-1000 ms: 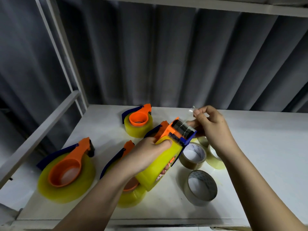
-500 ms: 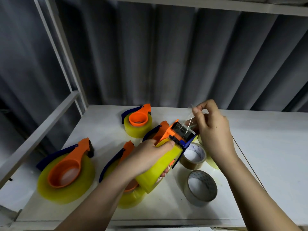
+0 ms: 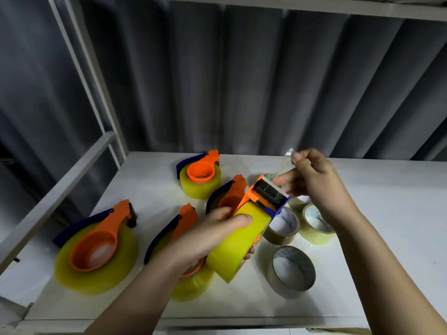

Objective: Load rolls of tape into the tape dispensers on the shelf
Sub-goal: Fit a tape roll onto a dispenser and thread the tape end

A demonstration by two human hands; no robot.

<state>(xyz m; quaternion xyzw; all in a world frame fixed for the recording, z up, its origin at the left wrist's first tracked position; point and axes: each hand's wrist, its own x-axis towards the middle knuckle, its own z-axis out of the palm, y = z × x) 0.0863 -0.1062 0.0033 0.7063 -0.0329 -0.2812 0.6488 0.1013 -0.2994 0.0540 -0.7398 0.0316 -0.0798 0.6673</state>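
- The orange-and-blue plastic tape dispenser loaded with a yellow tape roll (image 3: 242, 235) is held tilted above the white shelf (image 3: 387, 201).
- The left hand (image 3: 212, 233) grips it, fingers curled round the roll.
- The right hand (image 3: 312, 175) pinches the clear tape end (image 3: 285, 163), lifted above the dispenser's cutter.
- Four other loaded dispensers lie left; three loose tape rolls (image 3: 294, 270) sit just right.

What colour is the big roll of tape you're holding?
The big roll of tape gripped by the left hand is bright yellow, clearest in the head view.
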